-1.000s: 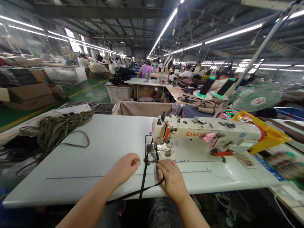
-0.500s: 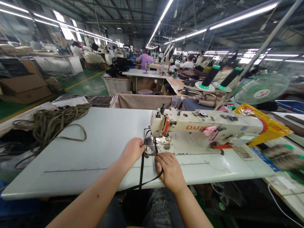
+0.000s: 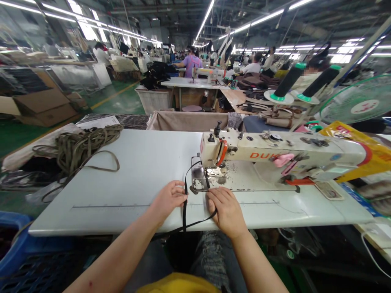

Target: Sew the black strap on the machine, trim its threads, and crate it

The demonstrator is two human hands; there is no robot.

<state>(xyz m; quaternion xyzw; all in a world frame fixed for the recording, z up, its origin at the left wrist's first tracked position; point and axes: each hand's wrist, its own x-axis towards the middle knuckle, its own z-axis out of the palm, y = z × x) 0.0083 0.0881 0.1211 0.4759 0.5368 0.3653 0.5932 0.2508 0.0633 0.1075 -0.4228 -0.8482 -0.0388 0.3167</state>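
Blue plastic shows at your far left, a basket (image 3: 18,240) below the tabletop (image 3: 137,158). Olive straps (image 3: 82,146) lie heaped at the tabletop's left end, one loop reaching onto its pale surface. Your left forearm rises from the lower left, angled inward and forward. The left hand (image 3: 169,199) is held side-on, thumb nearest you, fingers bent and a little apart from the thumb, their tips at the black strap (image 3: 185,207). That strand curves up to the head of the sewing machine (image 3: 275,156) and runs down to the front edge, where it crosses another strand. Farther right, a short length drops from under the presser area to the fingertips of your right hand (image 3: 226,207). That hand is palm down, its fingers close together and pointing forward and left, with the thumb tucked alongside; you cannot tell whether it grips the strap or only presses it. The strap comes out beside the thumb and sweeps back left. Your right forearm slants in from the lower right. Beyond the machine is a yellow bag (image 3: 363,162).
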